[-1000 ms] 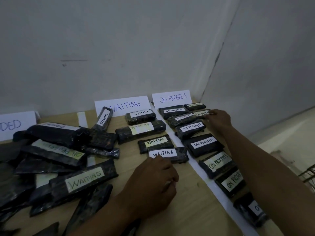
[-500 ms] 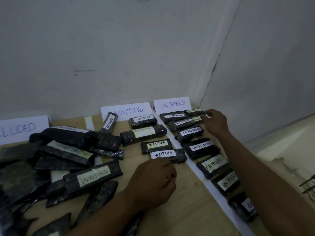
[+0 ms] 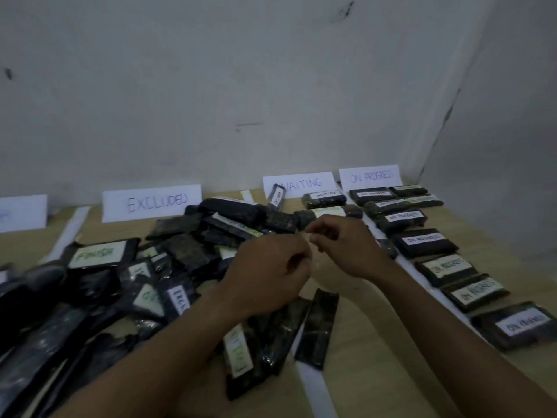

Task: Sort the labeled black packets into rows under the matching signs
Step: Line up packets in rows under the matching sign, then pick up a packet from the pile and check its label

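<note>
Paper signs stand against the wall: EXCLUDED (image 3: 152, 203), WAITING (image 3: 301, 184) and ON PROGRESS (image 3: 370, 176). Under ON PROGRESS, a row of labeled black packets (image 3: 425, 241) runs toward me along the right. One WAITING packet (image 3: 324, 198) lies under its sign; others are hidden behind my hands. An unsorted pile (image 3: 180, 251) covers the left, with a FINISH packet (image 3: 96, 254) on top. My left hand (image 3: 271, 267) and right hand (image 3: 343, 245) hover close together above the table's middle, fingers curled, with nothing visible in either.
A fourth sign (image 3: 21, 212) is cut off at the far left. White tape strips (image 3: 313, 384) divide the wooden table (image 3: 376, 342) into columns. An EXCLUDED packet (image 3: 277, 196) leans on the WAITING sign. Two long packets (image 3: 316, 327) lie near my forearms. Walls meet behind.
My view swung left, bringing the EXCLUDED sign and pile into sight. My right hand drew back from the far ON PROGRESS packets to beside my left hand, which lifted off the table.
</note>
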Demonstrator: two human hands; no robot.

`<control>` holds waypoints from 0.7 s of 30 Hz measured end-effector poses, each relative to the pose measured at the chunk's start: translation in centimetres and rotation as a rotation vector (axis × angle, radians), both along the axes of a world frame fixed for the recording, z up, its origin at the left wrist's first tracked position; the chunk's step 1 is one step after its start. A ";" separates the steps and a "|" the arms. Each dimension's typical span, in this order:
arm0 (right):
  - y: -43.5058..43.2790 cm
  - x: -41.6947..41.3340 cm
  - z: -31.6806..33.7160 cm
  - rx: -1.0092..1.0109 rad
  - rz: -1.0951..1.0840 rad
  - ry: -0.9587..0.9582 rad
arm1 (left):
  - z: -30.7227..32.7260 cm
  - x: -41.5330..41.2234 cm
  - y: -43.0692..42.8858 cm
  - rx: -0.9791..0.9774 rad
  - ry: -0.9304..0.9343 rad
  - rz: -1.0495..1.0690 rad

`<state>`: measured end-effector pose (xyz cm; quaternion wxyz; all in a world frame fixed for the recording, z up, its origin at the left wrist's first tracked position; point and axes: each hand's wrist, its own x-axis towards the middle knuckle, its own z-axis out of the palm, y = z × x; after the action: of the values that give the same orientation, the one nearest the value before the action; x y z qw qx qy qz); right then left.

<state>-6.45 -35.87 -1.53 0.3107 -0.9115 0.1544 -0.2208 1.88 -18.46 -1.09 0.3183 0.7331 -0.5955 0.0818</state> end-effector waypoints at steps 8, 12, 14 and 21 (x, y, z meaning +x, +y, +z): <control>5.1 3.5 -2.4 -0.282 0.119 0.318 | -3.2 3.3 11.2 -0.003 0.100 0.266; 6.2 3.4 -2.9 -0.361 0.049 0.172 | -4.9 3.4 11.9 0.016 0.047 0.244; 6.6 2.7 -2.9 -0.308 0.005 0.070 | -5.0 3.4 11.7 0.004 0.043 0.258; 5.4 -2.6 -2.5 -0.217 -0.163 -0.234 | -5.5 3.7 11.7 0.040 -0.019 0.262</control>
<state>-9.04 -30.42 -3.98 0.2076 -0.8922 0.1661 -0.3652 5.56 -6.74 -6.57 0.2843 0.8100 -0.4991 0.1177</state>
